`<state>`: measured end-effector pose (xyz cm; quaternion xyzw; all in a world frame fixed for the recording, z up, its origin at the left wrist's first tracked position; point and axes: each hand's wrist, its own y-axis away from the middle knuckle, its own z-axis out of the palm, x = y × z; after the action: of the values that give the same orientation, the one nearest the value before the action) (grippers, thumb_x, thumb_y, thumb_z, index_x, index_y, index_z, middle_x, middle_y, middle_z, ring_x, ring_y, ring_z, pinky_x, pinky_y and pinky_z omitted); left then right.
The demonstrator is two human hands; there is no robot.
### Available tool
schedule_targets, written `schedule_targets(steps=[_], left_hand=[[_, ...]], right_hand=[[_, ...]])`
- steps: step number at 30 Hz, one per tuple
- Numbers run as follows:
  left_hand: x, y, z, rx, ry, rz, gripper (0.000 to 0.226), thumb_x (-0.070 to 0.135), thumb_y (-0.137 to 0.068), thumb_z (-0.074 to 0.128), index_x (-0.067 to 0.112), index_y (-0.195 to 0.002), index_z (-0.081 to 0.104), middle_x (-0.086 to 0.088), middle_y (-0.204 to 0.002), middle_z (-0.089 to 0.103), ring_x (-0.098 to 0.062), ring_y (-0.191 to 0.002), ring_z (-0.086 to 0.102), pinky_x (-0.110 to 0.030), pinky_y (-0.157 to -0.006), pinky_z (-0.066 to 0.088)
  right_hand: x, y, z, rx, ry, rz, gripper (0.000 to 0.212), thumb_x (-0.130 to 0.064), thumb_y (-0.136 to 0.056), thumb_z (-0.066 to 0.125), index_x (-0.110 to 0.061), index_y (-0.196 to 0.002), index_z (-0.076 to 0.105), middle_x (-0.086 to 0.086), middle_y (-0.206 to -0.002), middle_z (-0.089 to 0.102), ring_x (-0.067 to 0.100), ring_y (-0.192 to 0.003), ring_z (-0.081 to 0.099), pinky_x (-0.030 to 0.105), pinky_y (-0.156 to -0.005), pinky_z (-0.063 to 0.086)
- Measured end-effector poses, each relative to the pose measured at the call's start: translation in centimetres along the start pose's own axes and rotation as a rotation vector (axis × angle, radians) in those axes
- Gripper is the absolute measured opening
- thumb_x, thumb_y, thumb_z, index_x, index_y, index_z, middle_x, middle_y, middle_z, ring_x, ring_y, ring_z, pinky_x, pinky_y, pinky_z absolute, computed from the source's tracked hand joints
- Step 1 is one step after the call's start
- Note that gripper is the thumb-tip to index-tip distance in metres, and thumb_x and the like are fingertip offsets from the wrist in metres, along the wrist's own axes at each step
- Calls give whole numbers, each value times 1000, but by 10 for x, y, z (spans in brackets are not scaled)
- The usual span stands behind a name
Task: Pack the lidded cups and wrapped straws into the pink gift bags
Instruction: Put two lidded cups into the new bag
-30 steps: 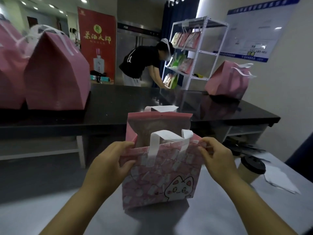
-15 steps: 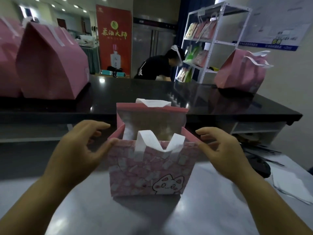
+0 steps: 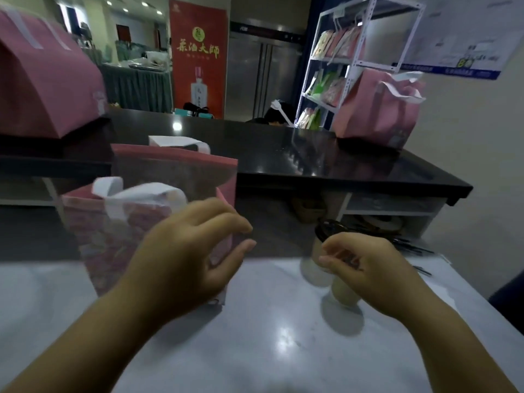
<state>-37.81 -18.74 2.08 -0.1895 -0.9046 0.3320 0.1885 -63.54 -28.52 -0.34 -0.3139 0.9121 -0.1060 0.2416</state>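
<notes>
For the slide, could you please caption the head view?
Right hand reaching for a lidded cup beside the open pink bag.

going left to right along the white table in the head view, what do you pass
pink gift bag → left hand → cup → right hand → dark straws

Open pink gift bag [image 3: 113, 236] left, lidded cups [image 3: 320, 262] beside right hand [image 3: 365, 268].
</notes>
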Motion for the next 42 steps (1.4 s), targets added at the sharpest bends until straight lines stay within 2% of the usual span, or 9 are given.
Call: schedule_targets(steps=[3,6,13,20,23,26,30,36,42], left_hand=[[13,-4,42,-126,-8,8,23,35,-83,60,16,-91,68,1,-87,66,-13,-75,61,-23,-60,51],[16,-5,82,-260,-84,12,21,34,-79,67,19,-93,69,2,-90,68,-15,-76,63,-21,-60,47],[13,-8,134,-405,-148,-90,36,52,-88,46,31,-117,54,12,-116,56,-8,-99,54,-20,-76,45],[14,-9,139,-435,-157,-115,36,53,-88,45,33,-117,54,14,-117,55,-6,-101,53,-21,-79,46],[15,-13,126,-432,-123,-82,35,54,-88,44,35,-116,54,17,-115,54,-1,-98,53,-18,-79,46],[16,-26,100,-391,-69,-47,31,52,-85,49,33,-105,62,16,-105,59,1,-84,55,-10,-68,42],[15,-49,52,-274,-87,18,36,54,-83,46,27,-92,67,13,-90,64,11,-64,50,-16,-57,52],[-12,-73,-21,-142,-161,51,35,51,-82,46,25,-96,65,10,-91,62,-6,-75,62,-30,-60,55],[-69,-65,-73,-66,-230,-76,29,49,-79,54,26,-87,68,12,-83,64,-5,-70,63,-32,-57,54]], right_hand=[[34,9,-7,-78,207,175,15,-41,-87,60,-32,-99,57,-12,-90,58,11,-81,55,31,-69,50],[62,9,-8,-217,427,338,33,-50,-87,55,-28,-112,50,-4,-102,54,18,-92,52,34,-73,48],[101,-15,21,-358,394,470,74,-60,-82,57,-23,-140,28,10,-137,35,35,-123,36,43,-93,42],[118,-19,35,-406,299,525,59,-49,-88,52,-28,-139,31,12,-131,38,36,-114,43,42,-85,48],[113,-20,26,-341,324,478,59,-52,-82,51,-33,-136,34,7,-124,42,32,-111,43,37,-77,45],[98,-26,10,-214,330,378,63,-59,-79,48,-37,-137,34,4,-127,42,28,-112,41,35,-76,42],[67,-40,-14,-12,279,188,65,-61,-78,46,-38,-138,35,-3,-126,43,21,-109,41,31,-76,40],[9,-77,-41,222,91,-89,66,-59,-74,51,-35,-135,45,-8,-118,45,12,-104,40,27,-77,39],[-53,-125,-32,277,-154,-291,66,-60,-75,50,-32,-134,45,-6,-118,47,13,-108,45,32,-85,45]])
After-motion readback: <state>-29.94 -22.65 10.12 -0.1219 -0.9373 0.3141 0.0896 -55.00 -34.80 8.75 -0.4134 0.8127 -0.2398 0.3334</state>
